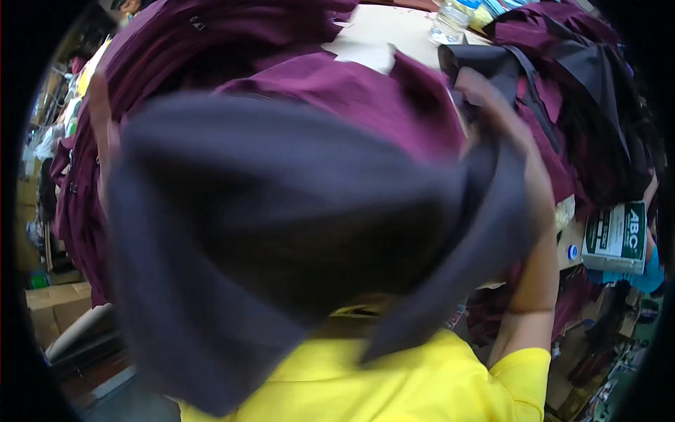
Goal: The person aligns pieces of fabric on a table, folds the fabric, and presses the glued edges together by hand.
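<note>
Dark cloth (288,190): spread out, blurred, in front of the yellow shirt (401,380) and between the two hands; maroon fabric (351,91) is partly covered by it.
Left hand (103,119): mostly hidden at the cloth's left edge; how far it is closed cannot be told.
Right hand (492,105): blurred, with fingers partly extended, at the cloth's right edge; whether the edge is gripped cannot be told.
Clear bottle (448,24): placed at the far side of the counter (380,35); its contents cannot be made out.
ABC container (615,235): labelled in green and white, seen near a blue cap (572,251); its inside is hidden.
Cardboard box (60,306): seen low at left; contents cannot be told.
</note>
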### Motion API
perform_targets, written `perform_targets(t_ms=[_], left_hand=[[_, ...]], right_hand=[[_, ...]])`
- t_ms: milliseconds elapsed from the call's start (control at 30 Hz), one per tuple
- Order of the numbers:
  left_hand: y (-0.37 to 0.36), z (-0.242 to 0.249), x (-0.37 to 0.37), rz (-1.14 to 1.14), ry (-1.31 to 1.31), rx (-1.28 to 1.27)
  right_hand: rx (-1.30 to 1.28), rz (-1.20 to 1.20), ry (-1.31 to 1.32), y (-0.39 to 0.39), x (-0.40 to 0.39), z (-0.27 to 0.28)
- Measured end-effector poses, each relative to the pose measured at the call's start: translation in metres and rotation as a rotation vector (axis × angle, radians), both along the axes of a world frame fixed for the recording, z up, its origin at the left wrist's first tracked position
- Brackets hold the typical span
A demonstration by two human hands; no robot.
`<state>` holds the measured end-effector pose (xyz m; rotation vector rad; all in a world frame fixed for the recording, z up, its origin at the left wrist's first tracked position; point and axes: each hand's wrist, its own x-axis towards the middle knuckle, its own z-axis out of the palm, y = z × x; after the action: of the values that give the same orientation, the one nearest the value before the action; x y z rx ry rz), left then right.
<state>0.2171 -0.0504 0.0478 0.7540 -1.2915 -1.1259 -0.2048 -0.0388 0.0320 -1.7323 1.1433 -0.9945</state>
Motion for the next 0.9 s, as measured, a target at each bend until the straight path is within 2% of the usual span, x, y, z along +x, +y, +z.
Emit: perform_targets(t_ms=[33,133,167,233,300,333,367,400,500,567,667,733,800,833,900], left_hand=[[-0.029,-0.006,0.010,0.068,0.100,0.076],[-0.123,-0.033,0.030,0.022,0.229,0.231],[-0.122,-0.031,0.012,0.030,0.208,0.192],[-0.072,-0.002,-0.062,0.231,0.118,0.056],[-0.043,0.003,-0.079,0.307,-0.258,-0.116],[-0.031,0.000,-0.077,0.292,-0.421,-0.143],[-0.019,-0.005,-0.076,0.157,-0.550,-0.144],[-0.008,-0.010,-0.075,0.022,-0.677,-0.147],[0.003,-0.039,-0.074,-0.008,-1.116,-0.104],[0.003,-0.057,-0.078,-0.079,-1.080,-0.117],[0.006,-0.070,-0.074,-0.145,-1.059,-0.058],[0.013,-0.064,-0.068,-0.188,-0.881,0.138],[0.025,-0.036,-0.067,-0.169,-0.607,0.260],[0.020,-0.030,-0.049,-0.286,-0.441,0.131],[-0.001,-0.015,-0.042,-0.393,-0.007,-0.174]], right_hand=[[-0.022,-0.125,-0.094,-0.021,-0.009,-0.002],[-0.068,-0.391,0.099,-0.070,-0.051,-0.010],[-0.089,-0.481,0.166,-0.084,-0.069,-0.011],[-0.122,-0.659,0.315,-0.097,-0.102,-0.010],[-0.140,-0.562,-0.058,-0.068,-0.122,0.015],[-0.279,-0.561,-0.015,-0.041,-0.104,0.030],[-0.424,-0.554,0.026,-0.014,-0.078,0.039],[-0.424,-0.367,0.051,0.011,-0.064,0.030],[-0.368,0.204,0.389,0.056,-0.002,-0.008],[-0.375,0.198,0.801,0.068,0.027,-0.047],[-0.426,-0.051,0.782,0.056,0.026,-0.086],[-0.432,-0.048,0.515,0.047,0.018,-0.082],[-0.284,-0.068,0.335,0.039,0.010,-0.042],[-0.128,-0.092,0.294,0.037,0.005,0.002],[-0.376,-0.229,0.434,0.016,-0.007,0.049]])
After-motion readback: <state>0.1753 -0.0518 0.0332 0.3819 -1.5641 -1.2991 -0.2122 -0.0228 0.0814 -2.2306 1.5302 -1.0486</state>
